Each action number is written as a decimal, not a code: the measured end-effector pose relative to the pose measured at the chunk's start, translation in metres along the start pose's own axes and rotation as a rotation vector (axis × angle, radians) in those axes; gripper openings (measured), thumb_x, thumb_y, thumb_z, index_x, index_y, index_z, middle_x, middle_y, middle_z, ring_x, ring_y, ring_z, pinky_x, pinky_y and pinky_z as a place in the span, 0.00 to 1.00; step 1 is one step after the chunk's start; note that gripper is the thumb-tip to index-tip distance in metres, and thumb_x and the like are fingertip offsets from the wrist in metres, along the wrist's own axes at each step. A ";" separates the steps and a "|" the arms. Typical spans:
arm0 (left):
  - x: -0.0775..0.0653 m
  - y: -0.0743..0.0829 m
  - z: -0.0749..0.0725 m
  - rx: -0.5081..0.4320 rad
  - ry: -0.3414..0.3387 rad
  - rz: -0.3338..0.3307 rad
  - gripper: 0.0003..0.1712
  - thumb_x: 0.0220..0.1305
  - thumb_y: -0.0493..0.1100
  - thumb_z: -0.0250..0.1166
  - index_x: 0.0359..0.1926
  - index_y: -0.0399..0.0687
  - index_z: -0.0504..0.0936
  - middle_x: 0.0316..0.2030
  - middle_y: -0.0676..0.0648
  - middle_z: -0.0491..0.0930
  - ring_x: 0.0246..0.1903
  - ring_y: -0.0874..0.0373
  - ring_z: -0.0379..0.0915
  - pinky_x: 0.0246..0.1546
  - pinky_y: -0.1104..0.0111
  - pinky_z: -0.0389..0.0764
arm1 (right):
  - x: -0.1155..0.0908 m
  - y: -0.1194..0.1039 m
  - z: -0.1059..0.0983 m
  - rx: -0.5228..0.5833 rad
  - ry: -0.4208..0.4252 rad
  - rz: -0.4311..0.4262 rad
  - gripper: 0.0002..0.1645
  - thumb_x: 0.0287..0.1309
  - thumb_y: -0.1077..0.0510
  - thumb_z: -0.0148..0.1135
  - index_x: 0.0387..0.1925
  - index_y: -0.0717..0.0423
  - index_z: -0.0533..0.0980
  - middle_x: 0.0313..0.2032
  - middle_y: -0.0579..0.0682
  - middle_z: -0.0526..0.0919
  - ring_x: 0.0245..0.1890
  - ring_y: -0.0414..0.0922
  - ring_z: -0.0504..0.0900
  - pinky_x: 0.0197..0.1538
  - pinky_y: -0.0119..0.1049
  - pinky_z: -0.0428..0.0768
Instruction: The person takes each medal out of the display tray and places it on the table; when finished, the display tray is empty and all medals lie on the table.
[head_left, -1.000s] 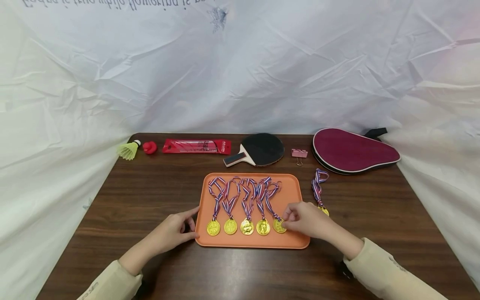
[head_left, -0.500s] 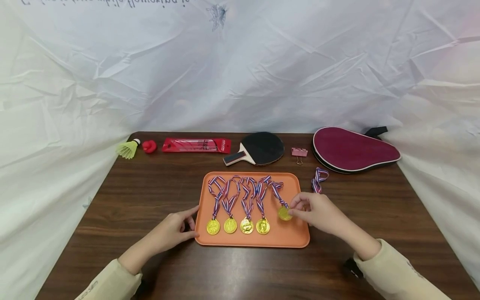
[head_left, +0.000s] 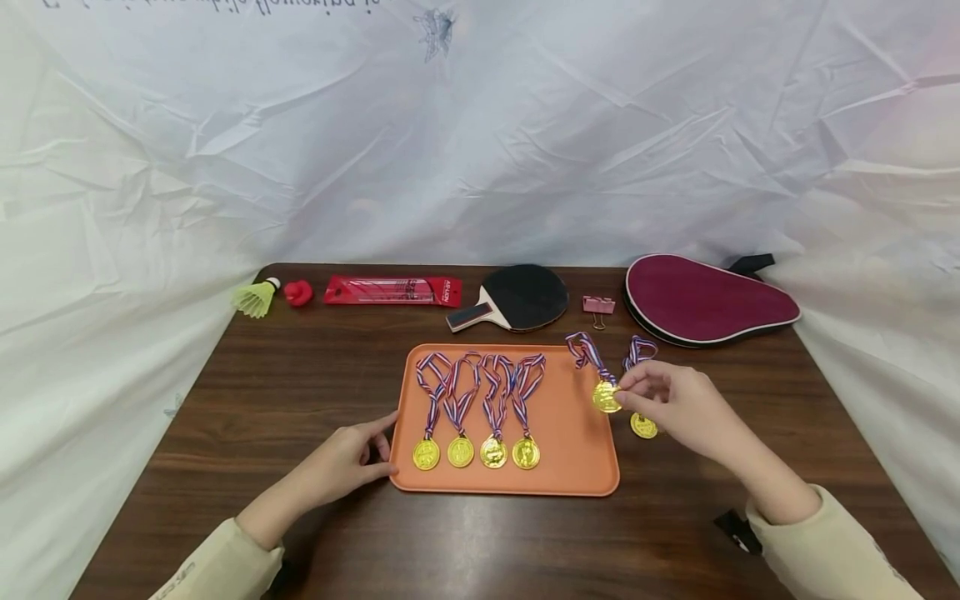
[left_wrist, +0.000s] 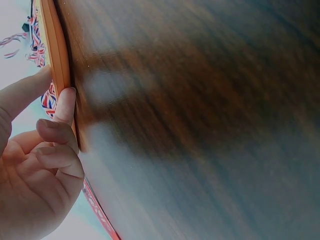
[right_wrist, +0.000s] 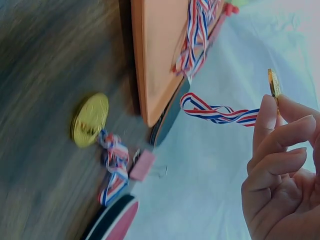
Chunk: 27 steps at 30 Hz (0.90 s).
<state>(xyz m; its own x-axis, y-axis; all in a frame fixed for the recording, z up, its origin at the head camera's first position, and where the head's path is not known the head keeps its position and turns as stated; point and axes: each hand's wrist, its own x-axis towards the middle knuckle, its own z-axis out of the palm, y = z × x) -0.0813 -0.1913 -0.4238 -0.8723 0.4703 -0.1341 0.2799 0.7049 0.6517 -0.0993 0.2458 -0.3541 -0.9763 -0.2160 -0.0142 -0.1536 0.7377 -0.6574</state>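
My right hand (head_left: pixel 678 408) pinches a gold medal (head_left: pixel 606 397) between thumb and fingertips, above the right part of the orange tray (head_left: pixel 577 467). A red, white and blue ribbon (right_wrist: pixel 215 112) trails from it. On the wood right of the tray lies another gold medal (right_wrist: pixel 90 120), its ribbon partly behind my right hand in the head view. Several more medals lie in a row on the tray, the leftmost medal (head_left: pixel 426 455) near its left rim. My left hand (head_left: pixel 347 462) touches the tray's left edge with thumb and index finger; its other fingers are curled.
Along the table's back lie a yellow shuttlecock (head_left: pixel 256 298), a red rubber duck (head_left: pixel 298 292), a red packet (head_left: pixel 393 291), a table tennis bat (head_left: pixel 528 298), a pink binder clip (head_left: pixel 598 306) and a maroon bat case (head_left: pixel 708 302). A white cloth (head_left: pixel 480 150) hangs behind.
My right hand has lifted the rightmost medal from the tray's row and carried it right and away from me, ribbon trailing. The left hand and the tray have stayed in place.
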 end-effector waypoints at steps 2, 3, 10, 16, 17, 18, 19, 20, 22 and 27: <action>0.000 0.000 0.000 0.003 -0.001 0.002 0.40 0.50 0.45 0.68 0.62 0.38 0.62 0.24 0.59 0.71 0.15 0.66 0.61 0.14 0.74 0.63 | -0.004 0.003 -0.007 0.007 0.010 0.014 0.14 0.49 0.41 0.62 0.31 0.44 0.75 0.25 0.44 0.80 0.15 0.40 0.72 0.19 0.34 0.71; 0.000 0.000 0.000 0.002 -0.002 0.004 0.40 0.50 0.45 0.68 0.62 0.38 0.62 0.24 0.59 0.71 0.15 0.66 0.61 0.14 0.74 0.63 | -0.006 0.005 -0.010 0.010 0.017 0.021 0.15 0.49 0.40 0.61 0.32 0.44 0.75 0.25 0.45 0.80 0.15 0.41 0.73 0.19 0.34 0.71; 0.000 -0.001 0.001 0.007 -0.008 0.006 0.40 0.51 0.45 0.68 0.62 0.37 0.62 0.24 0.59 0.71 0.15 0.66 0.61 0.14 0.74 0.64 | -0.021 0.024 -0.037 -0.033 0.085 0.066 0.15 0.51 0.43 0.61 0.34 0.47 0.75 0.27 0.45 0.80 0.15 0.41 0.73 0.19 0.34 0.71; 0.000 -0.001 0.001 0.005 -0.009 -0.001 0.40 0.50 0.46 0.68 0.62 0.37 0.62 0.24 0.59 0.71 0.14 0.67 0.61 0.14 0.74 0.63 | -0.031 0.047 -0.055 -0.060 0.099 0.125 0.16 0.53 0.44 0.60 0.36 0.50 0.75 0.27 0.46 0.81 0.16 0.42 0.74 0.19 0.34 0.71; 0.000 -0.001 0.000 0.004 -0.010 -0.002 0.40 0.50 0.46 0.68 0.62 0.37 0.62 0.24 0.59 0.71 0.14 0.67 0.61 0.14 0.74 0.63 | -0.032 0.051 -0.058 -0.063 0.097 0.134 0.16 0.53 0.44 0.60 0.36 0.50 0.75 0.27 0.45 0.81 0.16 0.42 0.74 0.20 0.34 0.71; 0.000 0.000 0.000 0.005 -0.010 -0.001 0.40 0.50 0.46 0.68 0.62 0.37 0.62 0.24 0.59 0.71 0.14 0.67 0.61 0.14 0.74 0.63 | -0.033 0.055 -0.060 -0.066 0.093 0.143 0.17 0.53 0.43 0.59 0.37 0.50 0.75 0.27 0.45 0.82 0.16 0.42 0.74 0.20 0.34 0.70; 0.000 0.000 0.000 0.005 -0.010 0.000 0.40 0.50 0.46 0.68 0.62 0.37 0.62 0.24 0.59 0.71 0.14 0.67 0.61 0.14 0.74 0.63 | -0.034 0.059 -0.062 -0.067 0.089 0.150 0.17 0.53 0.43 0.59 0.37 0.51 0.75 0.27 0.45 0.82 0.16 0.43 0.74 0.21 0.34 0.70; 0.000 0.000 0.000 0.005 -0.011 0.000 0.40 0.50 0.46 0.68 0.62 0.37 0.62 0.24 0.59 0.71 0.15 0.67 0.61 0.14 0.74 0.63 | -0.035 0.063 -0.064 -0.070 0.082 0.157 0.17 0.53 0.43 0.59 0.38 0.51 0.75 0.26 0.44 0.82 0.16 0.43 0.74 0.21 0.34 0.70; 0.000 0.000 0.000 0.006 -0.010 0.001 0.40 0.50 0.46 0.68 0.62 0.37 0.62 0.24 0.59 0.71 0.15 0.67 0.61 0.14 0.74 0.63 | -0.037 0.071 -0.066 -0.081 0.071 0.173 0.18 0.53 0.42 0.58 0.38 0.50 0.75 0.26 0.44 0.81 0.16 0.42 0.73 0.20 0.34 0.68; 0.000 0.000 0.000 0.013 -0.004 0.004 0.40 0.50 0.45 0.68 0.62 0.37 0.62 0.24 0.59 0.71 0.15 0.67 0.61 0.14 0.74 0.63 | -0.039 0.088 -0.064 -0.074 0.000 0.195 0.20 0.54 0.42 0.58 0.37 0.54 0.75 0.27 0.48 0.82 0.15 0.40 0.70 0.19 0.34 0.66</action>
<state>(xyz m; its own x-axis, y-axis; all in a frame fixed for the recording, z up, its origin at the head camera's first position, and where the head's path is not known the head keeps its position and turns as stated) -0.0816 -0.1913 -0.4240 -0.8696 0.4751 -0.1346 0.2883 0.7098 0.6427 -0.0845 0.3599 -0.3628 -0.9887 -0.0648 -0.1355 0.0269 0.8108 -0.5847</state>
